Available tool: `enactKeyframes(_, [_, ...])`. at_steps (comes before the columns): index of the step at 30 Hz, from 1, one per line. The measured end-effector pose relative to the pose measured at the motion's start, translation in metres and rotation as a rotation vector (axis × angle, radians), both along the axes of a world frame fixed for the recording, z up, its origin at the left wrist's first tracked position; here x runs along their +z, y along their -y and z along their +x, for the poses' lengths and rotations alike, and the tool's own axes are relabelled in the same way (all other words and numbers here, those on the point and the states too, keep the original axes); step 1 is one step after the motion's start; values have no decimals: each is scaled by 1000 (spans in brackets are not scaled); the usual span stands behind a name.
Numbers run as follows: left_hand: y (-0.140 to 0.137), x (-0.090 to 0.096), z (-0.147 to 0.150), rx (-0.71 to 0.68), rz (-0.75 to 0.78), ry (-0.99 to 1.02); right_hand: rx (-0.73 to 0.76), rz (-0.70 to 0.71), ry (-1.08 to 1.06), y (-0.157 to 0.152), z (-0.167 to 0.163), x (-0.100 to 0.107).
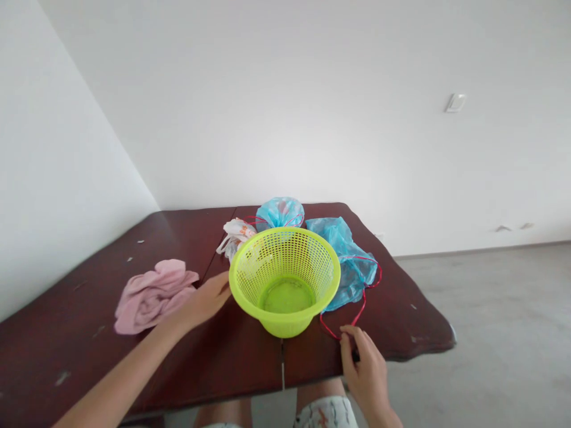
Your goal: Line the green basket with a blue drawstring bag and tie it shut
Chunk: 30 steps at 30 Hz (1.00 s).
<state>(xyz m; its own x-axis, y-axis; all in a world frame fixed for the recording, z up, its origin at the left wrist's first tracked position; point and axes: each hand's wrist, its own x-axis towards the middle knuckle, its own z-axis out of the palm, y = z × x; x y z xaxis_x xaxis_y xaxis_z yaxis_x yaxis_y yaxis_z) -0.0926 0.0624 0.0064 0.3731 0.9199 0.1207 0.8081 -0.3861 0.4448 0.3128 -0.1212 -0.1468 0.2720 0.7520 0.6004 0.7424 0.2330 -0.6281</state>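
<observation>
A yellow-green plastic basket (288, 297) with perforated sides stands on the table, with nothing inside it. My left hand (213, 298) reaches to the basket's left side; its fingertips are hidden at the rim, so whether they grip it does not show. At the table's front edge, my right hand (364, 364) is closed, thumb and finger pinching a red drawstring (329, 330). That string runs from a flattened, translucent blue drawstring bag (352, 276) lying right of the basket, partly hidden behind it.
Behind the basket sits a second blue bag (280, 212), gathered and rounded. A white plastic bag (236, 235) with orange print lies beside it. Left on the dark red table (187, 374) is a crumpled pink cloth (156, 294). White walls (285, 119) border the table's back and left.
</observation>
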Motion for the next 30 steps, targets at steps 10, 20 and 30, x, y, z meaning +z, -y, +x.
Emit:
enactKeyframes(10, [143, -117, -64, 278, 42, 206, 46, -371, 455, -174, 93, 89])
enactKeyframes(20, [151, -115, -54, 285, 109, 249, -189, -223, 533, -149, 91, 147])
enactKeyframes(30, [72, -30, -139, 594, 455, 11, 21, -172, 307, -50, 84, 39])
